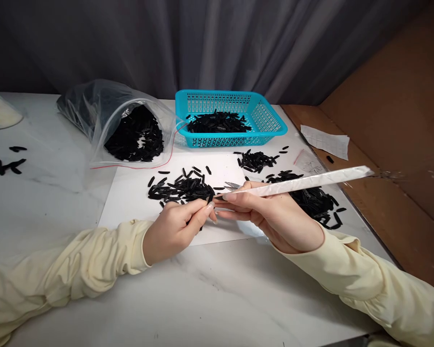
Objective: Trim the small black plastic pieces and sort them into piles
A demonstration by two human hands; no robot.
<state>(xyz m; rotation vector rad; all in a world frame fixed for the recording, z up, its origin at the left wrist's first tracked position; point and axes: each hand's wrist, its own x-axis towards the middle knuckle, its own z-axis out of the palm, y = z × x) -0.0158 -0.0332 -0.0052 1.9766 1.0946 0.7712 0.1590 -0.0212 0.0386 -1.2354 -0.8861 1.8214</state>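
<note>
My left hand (181,224) pinches a small black piece (210,198) between thumb and finger, above the near edge of a pile of black pieces (188,188) on white paper (121,202). Close beside it, my right hand (271,212) is closed around a long white-wrapped tool (304,183). The tool's dark tip is at or very near the piece; whether they touch is unclear. Its wrapped end points up to the right. Behind my right fingers lies a metal pointed tool (233,185), partly hidden.
Behind stand a blue basket (231,140) and an open clear bag (97,120), both holding black pieces. More piles lie right (313,200) and centre right (256,160). Loose pieces (5,166) are far left. A paper strip (325,140) lies by the cardboard wall (394,96).
</note>
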